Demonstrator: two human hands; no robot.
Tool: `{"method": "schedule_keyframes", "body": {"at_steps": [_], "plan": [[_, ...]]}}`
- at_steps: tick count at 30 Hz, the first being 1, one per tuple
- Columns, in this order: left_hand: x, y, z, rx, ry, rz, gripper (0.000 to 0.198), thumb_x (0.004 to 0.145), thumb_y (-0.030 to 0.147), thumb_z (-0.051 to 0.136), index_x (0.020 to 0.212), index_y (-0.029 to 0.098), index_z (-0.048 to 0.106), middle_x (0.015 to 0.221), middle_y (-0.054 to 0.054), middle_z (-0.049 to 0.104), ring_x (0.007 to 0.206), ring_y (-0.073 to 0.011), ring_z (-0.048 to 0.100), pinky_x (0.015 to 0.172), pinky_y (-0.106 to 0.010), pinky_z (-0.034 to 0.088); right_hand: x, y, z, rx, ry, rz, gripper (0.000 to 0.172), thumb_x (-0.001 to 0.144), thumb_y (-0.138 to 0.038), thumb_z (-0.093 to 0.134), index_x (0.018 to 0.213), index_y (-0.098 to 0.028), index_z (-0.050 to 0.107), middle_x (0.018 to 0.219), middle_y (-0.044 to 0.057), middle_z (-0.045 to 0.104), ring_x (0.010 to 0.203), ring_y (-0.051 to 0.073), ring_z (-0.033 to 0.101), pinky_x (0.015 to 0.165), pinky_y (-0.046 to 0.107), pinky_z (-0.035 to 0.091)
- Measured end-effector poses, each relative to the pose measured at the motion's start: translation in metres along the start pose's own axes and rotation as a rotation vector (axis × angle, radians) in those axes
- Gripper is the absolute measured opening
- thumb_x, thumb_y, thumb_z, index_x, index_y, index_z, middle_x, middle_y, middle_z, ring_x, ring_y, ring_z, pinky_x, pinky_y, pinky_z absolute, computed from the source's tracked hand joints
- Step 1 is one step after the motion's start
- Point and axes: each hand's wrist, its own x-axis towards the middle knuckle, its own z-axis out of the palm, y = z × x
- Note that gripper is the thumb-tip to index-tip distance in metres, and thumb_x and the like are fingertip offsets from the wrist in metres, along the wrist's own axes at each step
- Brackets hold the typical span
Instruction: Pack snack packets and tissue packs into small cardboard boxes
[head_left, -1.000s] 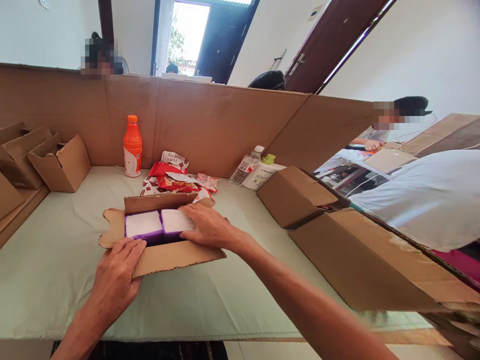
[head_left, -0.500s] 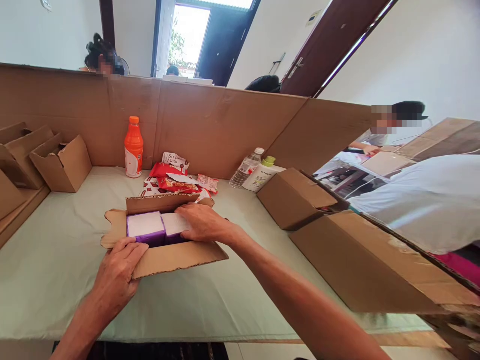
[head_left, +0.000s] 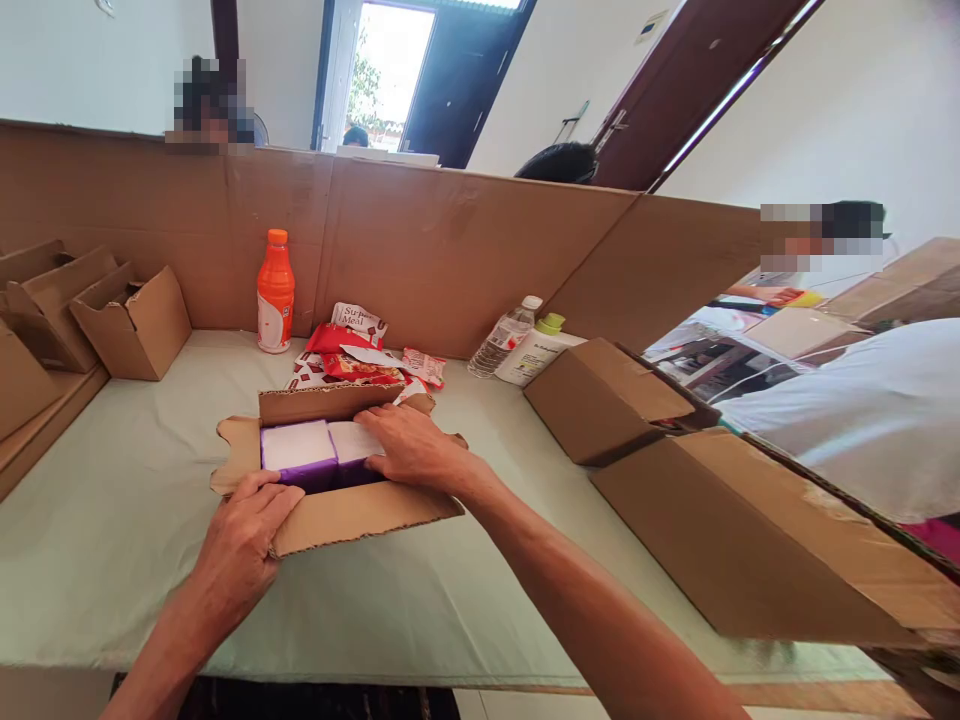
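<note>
An open cardboard box point(head_left: 367, 518) sits on the table in front of me, its flaps folded outward. Inside lie two white-topped packs with purple sides, which look like tissue packs: the left pack point(head_left: 298, 447) and the right pack point(head_left: 351, 440), side by side. My left hand point(head_left: 244, 530) grips the box at its front left corner, fingers over the edge by the front flap. My right hand point(head_left: 416, 450) reaches into the box's right end, with thumb and fingers closed around the right pack. That pack's right end is hidden under the hand.
Behind the box are red and white snack packets point(head_left: 352, 355) and an orange bottle point(head_left: 276, 290). A clear bottle point(head_left: 504, 340) and a white tube point(head_left: 536, 352) lean farther right. Cardboard boxes stand left point(head_left: 154, 325) and right point(head_left: 750, 530). A cardboard partition point(head_left: 450, 260) closes the back; people sit beyond.
The view has shifted slightly, so everything appears a little farther right. Both hands keep their places on the box and the right pack.
</note>
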Motion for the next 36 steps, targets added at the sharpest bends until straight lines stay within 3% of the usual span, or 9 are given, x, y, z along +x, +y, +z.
{"method": "schedule_keyframes", "body": {"at_steps": [5, 11, 23, 27, 30, 33, 36], "plan": [[0.004, 0.001, -0.003, -0.041, -0.023, -0.003, 0.049, 0.074, -0.005, 0.049, 0.112, 0.018, 0.067, 0.101, -0.007, 0.076, 0.107, -0.0277, 0.063, 0.088, -0.043, 0.059, -0.004, 0.001, -0.003, -0.011, -0.018, -0.043, 0.032, 0.086, -0.021, 0.067, 0.117, -0.012, 0.065, 0.12, 0.017, 0.071, 0.113, 0.032, 0.063, 0.096, 0.04, 0.041], [0.004, 0.003, -0.005, -0.058, -0.047, -0.04, 0.055, 0.072, -0.006, 0.047, 0.114, 0.019, 0.07, 0.099, -0.007, 0.076, 0.111, -0.0283, 0.062, 0.088, -0.043, 0.058, -0.022, 0.002, -0.003, 0.076, 0.129, -0.013, 0.028, 0.087, -0.019, 0.065, 0.115, -0.014, 0.064, 0.12, 0.016, 0.069, 0.114, 0.031, 0.06, 0.098, 0.042, 0.042], [0.007, 0.002, -0.004, -0.012, -0.071, -0.034, 0.054, 0.069, -0.007, 0.046, 0.112, 0.019, 0.067, 0.097, -0.007, 0.076, 0.111, -0.029, 0.063, 0.088, -0.043, 0.057, -0.005, 0.01, 0.008, 0.08, 0.038, -0.074, 0.039, 0.087, -0.02, 0.07, 0.125, -0.011, 0.064, 0.126, 0.017, 0.067, 0.117, 0.032, 0.062, 0.102, 0.044, 0.045], [0.005, -0.001, -0.002, 0.015, -0.042, -0.027, 0.058, 0.067, -0.006, 0.047, 0.116, 0.018, 0.067, 0.101, -0.008, 0.076, 0.112, -0.03, 0.063, 0.087, -0.045, 0.058, -0.016, 0.019, 0.011, 0.276, 0.23, -0.101, 0.035, 0.091, -0.024, 0.066, 0.124, -0.014, 0.067, 0.141, 0.017, 0.061, 0.129, 0.031, 0.058, 0.11, 0.046, 0.044], [0.005, 0.0, -0.002, 0.032, -0.04, -0.012, 0.059, 0.067, -0.006, 0.047, 0.118, 0.016, 0.066, 0.105, -0.009, 0.076, 0.115, -0.0311, 0.062, 0.086, -0.045, 0.059, -0.036, 0.031, 0.014, 0.501, 0.398, -0.086, 0.027, 0.096, -0.029, 0.057, 0.117, -0.019, 0.07, 0.134, 0.013, 0.067, 0.125, 0.026, 0.062, 0.108, 0.043, 0.047], [0.006, 0.002, -0.003, 0.019, -0.018, -0.001, 0.058, 0.069, -0.006, 0.047, 0.12, 0.015, 0.064, 0.113, -0.01, 0.074, 0.116, -0.0289, 0.062, 0.092, -0.045, 0.058, -0.057, 0.042, 0.019, 0.604, 0.451, -0.054, 0.026, 0.098, -0.035, 0.053, 0.109, -0.021, 0.073, 0.12, 0.011, 0.074, 0.117, 0.026, 0.067, 0.103, 0.043, 0.051], [0.007, 0.003, -0.004, -0.002, 0.053, 0.002, 0.055, 0.073, -0.005, 0.048, 0.121, 0.016, 0.065, 0.121, -0.011, 0.071, 0.117, -0.0257, 0.063, 0.098, -0.044, 0.056, -0.068, 0.051, 0.027, 0.597, 0.532, 0.065, 0.027, 0.095, -0.039, 0.055, 0.105, -0.022, 0.074, 0.134, 0.013, 0.068, 0.129, 0.029, 0.06, 0.107, 0.047, 0.049]]}}
